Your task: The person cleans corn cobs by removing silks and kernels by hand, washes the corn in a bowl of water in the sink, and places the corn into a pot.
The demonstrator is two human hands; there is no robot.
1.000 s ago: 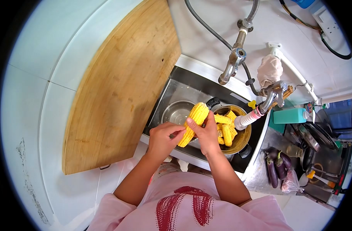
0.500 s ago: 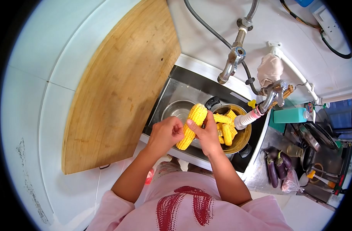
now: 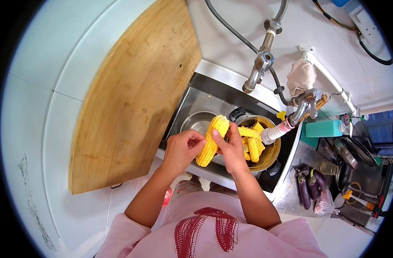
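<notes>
A whole yellow corn cob [image 3: 212,142] is tilted over the sink, its thick end up. My right hand [image 3: 231,148] is closed around its right side, thumb across the kernels. Beside the cob's left side, my left hand [image 3: 182,148] has thumb and forefinger pinched together at the kernels; whatever is between the fingertips is too small to make out. Just right of my right hand, a metal pot [image 3: 271,157] with dark handles holds several corn pieces [image 3: 253,148]. A round metal bowl [image 3: 195,122] lies behind the cob, partly hidden by it and my left hand.
A large wooden board [image 3: 132,103] leans at the left. Above the sink [image 3: 209,101] hang a tap [image 3: 261,69] and a second tap with a white hose end [image 3: 273,134] over the pot. Eggplants [image 3: 310,187] and a teal bottle [image 3: 323,129] stand on the right counter.
The fingers of my left hand have loosened from a tight curl into a pinch, and the hand has shifted slightly left. The cob has moved only slightly in my right hand.
</notes>
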